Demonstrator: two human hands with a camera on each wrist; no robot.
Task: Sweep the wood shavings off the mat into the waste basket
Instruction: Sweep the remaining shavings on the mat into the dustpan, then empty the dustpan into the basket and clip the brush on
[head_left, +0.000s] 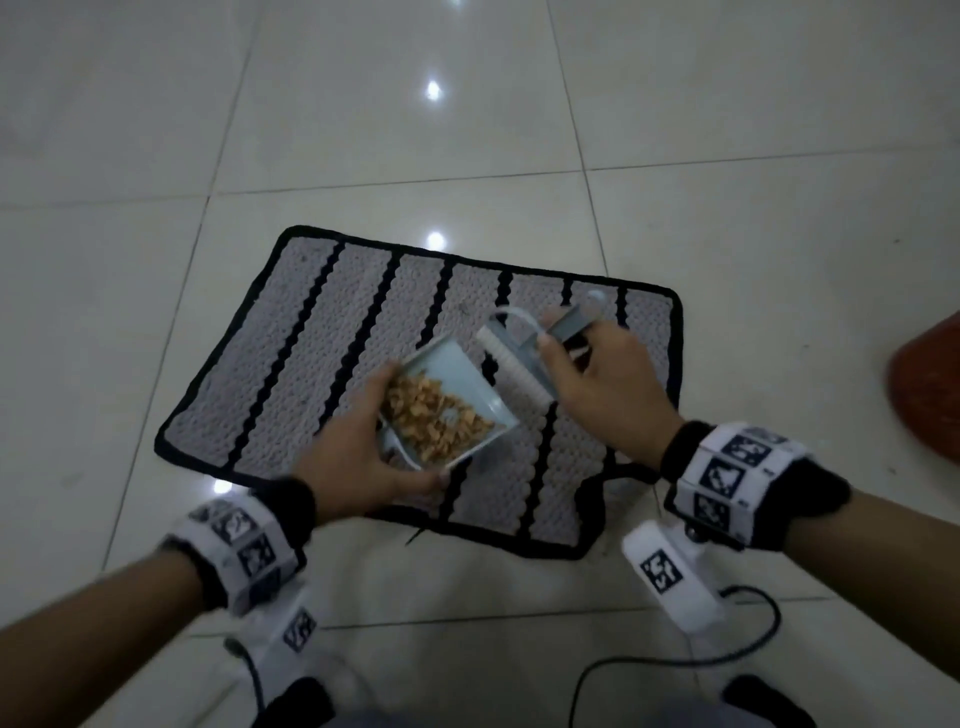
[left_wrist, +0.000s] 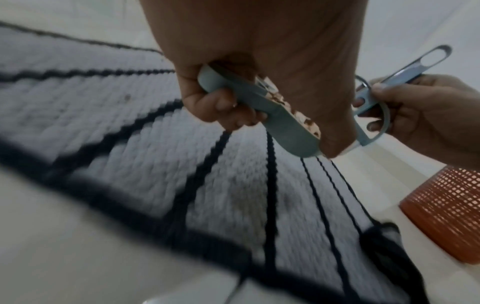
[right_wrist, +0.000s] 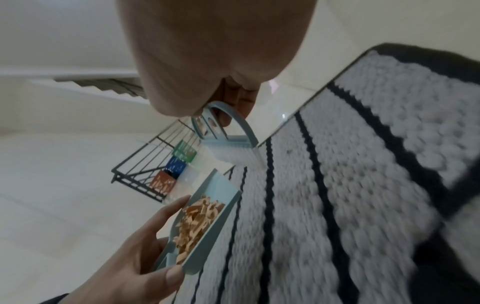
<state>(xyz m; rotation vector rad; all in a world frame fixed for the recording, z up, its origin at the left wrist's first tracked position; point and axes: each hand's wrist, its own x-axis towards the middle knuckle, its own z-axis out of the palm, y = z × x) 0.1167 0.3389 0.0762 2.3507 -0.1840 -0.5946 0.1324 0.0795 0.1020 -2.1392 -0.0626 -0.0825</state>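
Floor (head_left: 363, 78) beyond mat (head_left: 311, 364) open; basket (left_wrist: 446, 209) prob. blocks right.

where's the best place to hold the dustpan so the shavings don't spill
Grip the dustpan by its closed back end, from the person's near left, as the left hand does. The wood shavings pile against that end; the far lip is open, so keep it tipped up.

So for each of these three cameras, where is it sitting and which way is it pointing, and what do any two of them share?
Head: worn high, facing down at the mat; both forearms, left hand, right hand show.
Left wrist: looks along the palm at the dustpan and orange basket.
Right wrist: looks along the hand at the brush and wire rack.
Shared: all three show the wood shavings in the dustpan.
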